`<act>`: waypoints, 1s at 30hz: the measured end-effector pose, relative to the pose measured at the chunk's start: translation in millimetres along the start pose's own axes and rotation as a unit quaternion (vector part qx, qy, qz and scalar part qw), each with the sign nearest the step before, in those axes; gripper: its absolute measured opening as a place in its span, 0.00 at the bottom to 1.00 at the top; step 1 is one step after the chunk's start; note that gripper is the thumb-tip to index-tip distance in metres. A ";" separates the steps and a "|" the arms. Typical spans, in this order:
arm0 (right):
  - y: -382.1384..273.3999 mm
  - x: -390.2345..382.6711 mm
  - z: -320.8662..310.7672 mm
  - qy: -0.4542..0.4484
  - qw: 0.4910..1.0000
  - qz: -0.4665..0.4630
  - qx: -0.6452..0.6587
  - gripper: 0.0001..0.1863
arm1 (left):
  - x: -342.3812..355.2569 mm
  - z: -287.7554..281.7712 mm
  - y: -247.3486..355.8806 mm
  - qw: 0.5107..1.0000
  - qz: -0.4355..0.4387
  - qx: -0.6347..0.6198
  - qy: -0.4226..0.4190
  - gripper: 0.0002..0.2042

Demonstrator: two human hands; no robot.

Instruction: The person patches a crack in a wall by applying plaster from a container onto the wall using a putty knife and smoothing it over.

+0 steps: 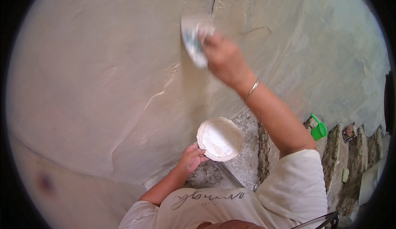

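Observation:
My right hand [222, 56] grips a wide putty knife [189, 35], smeared with white and blurred by motion, held up at the plastered wall [103, 64], where it casts a shadow below. A thin bangle is on that wrist. Lower down, my left hand [191, 159] holds a round, shallow bowl [219, 139] by its rim, with white paste inside. Cracks and ragged ridges of plaster run across the wall, one rising diagonally to the left of the knife.
Worn, speckled concrete steps [336, 159] descend along the wall at lower right. On them are a green plastic dipper [318, 131], a small printed box [350, 132] and a pale green oblong piece [345, 175]. A grey landing [245, 171] lies below the bowl.

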State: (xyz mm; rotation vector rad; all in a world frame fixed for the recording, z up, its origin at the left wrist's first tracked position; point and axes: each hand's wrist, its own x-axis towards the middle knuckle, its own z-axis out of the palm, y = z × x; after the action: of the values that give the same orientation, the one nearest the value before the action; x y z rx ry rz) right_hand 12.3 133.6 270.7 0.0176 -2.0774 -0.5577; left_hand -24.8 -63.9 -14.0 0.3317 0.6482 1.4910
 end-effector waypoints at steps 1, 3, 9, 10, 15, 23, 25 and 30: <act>-17.0 -25.0 4.8 -0.060 0.998 0.005 0.028 0.20 | -0.2 0.6 1.3 1.000 -0.002 0.007 0.003 0.25; -36.6 -71.2 6.3 -0.132 0.986 0.060 0.084 0.22 | 1.0 3.8 1.9 1.000 -0.001 0.010 -0.007 0.23; -39.5 -103.6 -19.4 -0.205 0.929 0.268 0.151 0.19 | 3.5 -1.2 -0.8 1.000 -0.008 0.014 -0.010 0.21; -32.9 -102.4 -22.9 -0.206 0.928 0.271 0.151 0.19 | 3.5 -1.8 -2.2 1.000 -0.012 0.017 -0.001 0.21; -21.6 -70.4 -84.6 -0.217 0.688 0.533 0.441 0.12 | 5.1 -0.6 -4.1 1.000 -0.006 0.012 -0.004 0.22; -35.1 -142.6 -115.4 -0.389 0.775 0.436 0.241 0.11 | -4.9 19.8 11.0 0.996 0.046 0.076 0.006 0.25; -39.1 -158.7 -115.2 -0.428 0.767 0.440 0.188 0.12 | -5.8 18.3 11.3 0.993 0.065 0.094 0.000 0.25; -67.6 -186.4 -95.9 -0.404 0.755 0.486 0.175 0.14 | -4.0 10.6 1.2 0.993 0.074 0.088 -0.007 0.24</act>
State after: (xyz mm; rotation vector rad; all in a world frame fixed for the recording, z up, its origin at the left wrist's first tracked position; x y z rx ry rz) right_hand 178.4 79.2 136.6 -1.2119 -2.5553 0.5959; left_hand -19.4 -65.8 -4.2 0.5360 0.7588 1.5739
